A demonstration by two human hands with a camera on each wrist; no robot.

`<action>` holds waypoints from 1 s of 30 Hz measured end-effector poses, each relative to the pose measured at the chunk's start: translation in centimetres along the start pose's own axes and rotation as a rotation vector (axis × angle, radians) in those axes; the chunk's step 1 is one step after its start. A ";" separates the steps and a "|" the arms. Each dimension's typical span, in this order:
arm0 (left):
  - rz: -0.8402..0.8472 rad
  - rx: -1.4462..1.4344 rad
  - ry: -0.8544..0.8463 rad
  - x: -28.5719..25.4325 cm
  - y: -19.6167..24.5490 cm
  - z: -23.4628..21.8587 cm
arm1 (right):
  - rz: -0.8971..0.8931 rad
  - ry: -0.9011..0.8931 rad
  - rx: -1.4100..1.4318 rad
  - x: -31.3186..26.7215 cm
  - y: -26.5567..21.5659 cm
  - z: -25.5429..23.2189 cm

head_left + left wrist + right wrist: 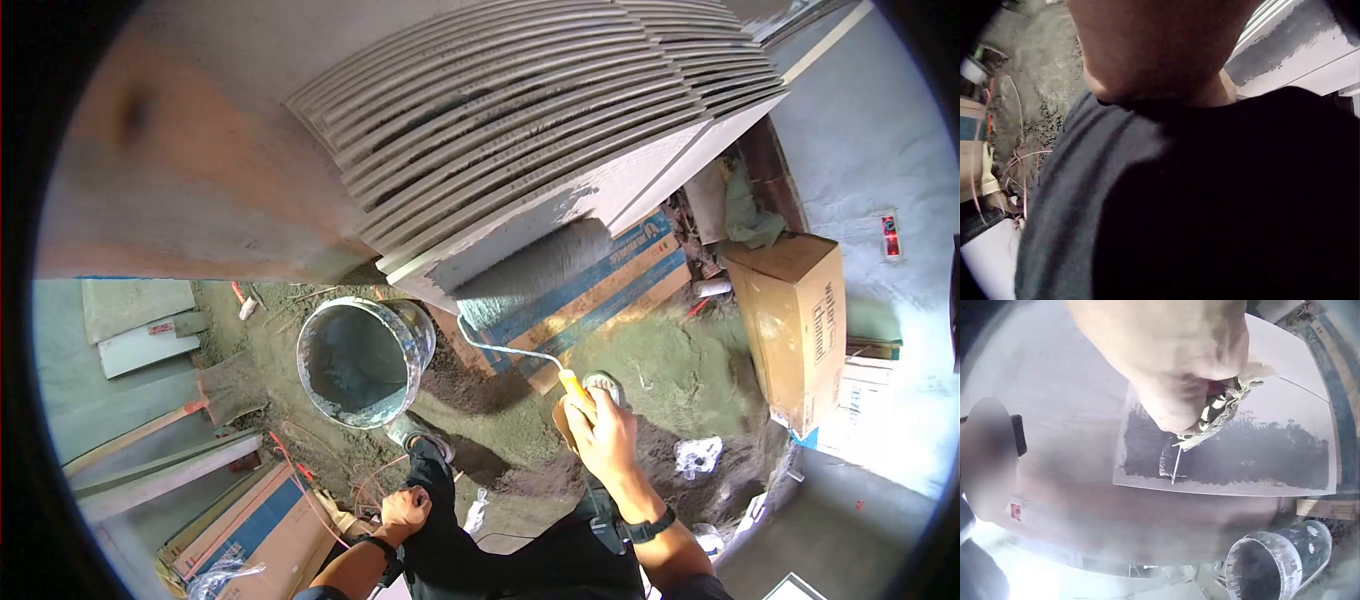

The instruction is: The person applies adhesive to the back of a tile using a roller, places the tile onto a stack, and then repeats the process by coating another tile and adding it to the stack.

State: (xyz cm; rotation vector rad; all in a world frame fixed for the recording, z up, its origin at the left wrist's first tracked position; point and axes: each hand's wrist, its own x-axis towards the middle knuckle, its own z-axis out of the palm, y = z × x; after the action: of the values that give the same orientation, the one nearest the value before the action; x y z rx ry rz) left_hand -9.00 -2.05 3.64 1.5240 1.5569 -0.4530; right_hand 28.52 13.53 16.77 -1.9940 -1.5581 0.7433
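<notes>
My right hand grips the yellow handle of a paint roller, its fingers curled round it. The roller's wet grey sleeve lies against the pale face of the front panel in a ridged stack. In the right wrist view, my hand is above that panel, with dark grey coating over part of it and crumpled brownish material by the fingers. My left hand rests loosely curled on the dark trouser leg, holding nothing visible; its fingers are hidden in the left wrist view.
A bucket with grey residue stands left of the stack on the dirty floor. Flattened cardboard lies under the stack's edge. A tall carton stands at right; boards and another carton are at left.
</notes>
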 end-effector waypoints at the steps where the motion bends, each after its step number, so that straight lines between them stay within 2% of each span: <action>1: 0.050 -0.054 0.018 0.0 -0.2 -0.1 | 0.011 0.008 0.009 -0.2 -0.8 -1.0; 4: -0.016 -0.030 -0.019 0.4 0.3 -0.7 | 0.028 0.026 0.046 -0.3 -3.7 -4.2; 9: 0.007 0.015 -0.036 1.0 -0.4 -2.4 | 0.035 0.053 0.013 -0.2 -6.4 -6.9; 12: 0.070 0.085 -0.011 1.7 -2.4 -2.0 | 0.024 0.079 -0.005 -0.1 -6.9 -7.5; 14: 0.031 0.035 -0.067 1.7 -4.4 -1.3 | 0.037 0.079 0.014 0.2 -6.5 -7.6; 15: 0.088 0.026 -0.025 1.3 -5.1 -0.8 | 0.037 0.070 -0.006 0.4 -6.3 -8.0; 16: 0.093 0.026 -0.029 0.9 -4.7 -1.0 | 0.041 0.072 -0.011 0.7 -6.1 -8.2; 19: 0.039 0.070 -0.082 0.2 -3.7 -1.0 | 0.084 0.064 -0.031 2.0 -4.1 -8.5; 22: 0.037 -0.061 -0.034 0.1 -2.6 0.8 | 0.052 0.009 -0.009 3.6 -1.6 -8.9; 23: 0.097 -0.111 0.035 0.3 -2.1 0.9 | 0.052 -0.035 -0.024 4.1 -0.5 -9.1; 25: 0.005 -0.065 0.038 0.8 0.3 2.3 | -0.017 -0.078 -0.039 5.6 1.2 -9.2; 27: -0.105 0.042 -0.003 0.5 2.9 3.2 | 0.000 -0.119 -0.066 5.6 2.6 -8.8; 30: -0.073 0.031 -0.036 1.0 5.1 4.9 | -0.078 -0.121 -0.024 6.6 6.8 -6.8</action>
State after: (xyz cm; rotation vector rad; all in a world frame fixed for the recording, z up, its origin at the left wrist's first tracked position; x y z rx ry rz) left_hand -2.45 -4.30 1.86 1.4777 1.5884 -0.5454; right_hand 39.23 18.06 16.29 -1.9251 -1.7112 0.8311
